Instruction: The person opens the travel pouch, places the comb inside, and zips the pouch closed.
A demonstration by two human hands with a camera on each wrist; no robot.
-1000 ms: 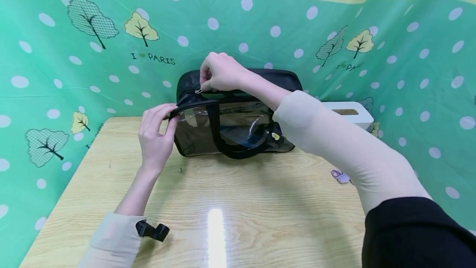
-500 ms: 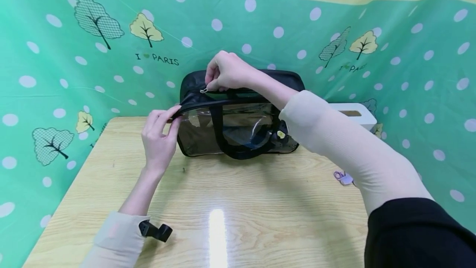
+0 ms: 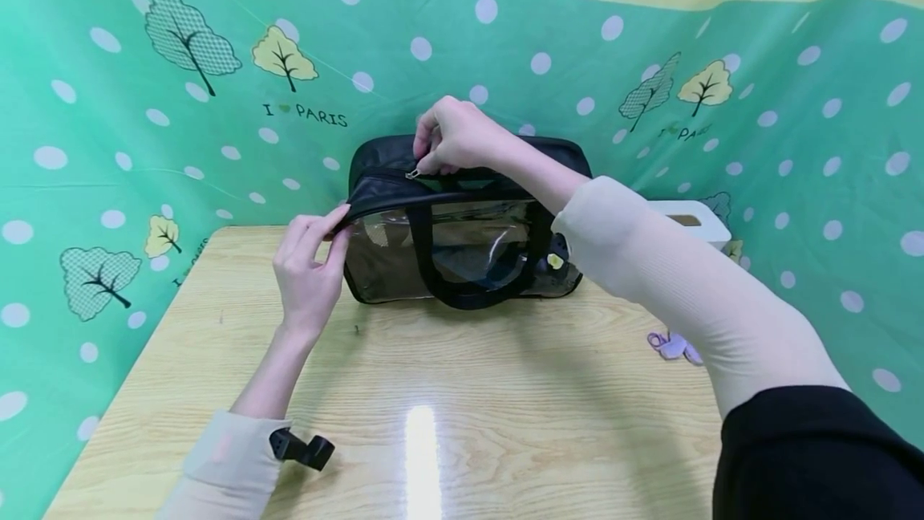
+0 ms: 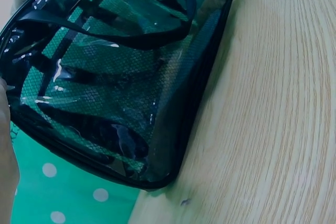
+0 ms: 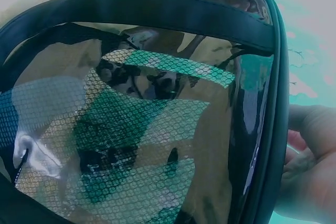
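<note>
A black bag (image 3: 382, 263) with smoky see-through panels stands upright at the back of the table, its black strap handle (image 3: 462, 295) hanging down the front. My left hand (image 3: 310, 271) pinches the bag's top left edge between thumb and fingers. Over the top, my right hand (image 3: 462, 139) pinches the silver zipper pull (image 3: 412, 174). Left of the pull the zip is joined; to its right the top gapes. Mesh (image 5: 168, 114) shows through the clear panel in the right wrist view. A black piece with a yellow patch (image 3: 554, 261) shows at the bag's right end.
A white box (image 3: 711, 223) with a slot in its top stands behind my right sleeve. A small purple item with a loop (image 3: 671, 346) lies on the wooden table (image 3: 520, 424), partly behind that sleeve. A green patterned cloth (image 3: 404, 14) hangs close behind the bag.
My right hand has drawn the zipper pull a little to the right along the bag's top, and the joined stretch of zip is longer. My left hand keeps its pinch on the corner.
</note>
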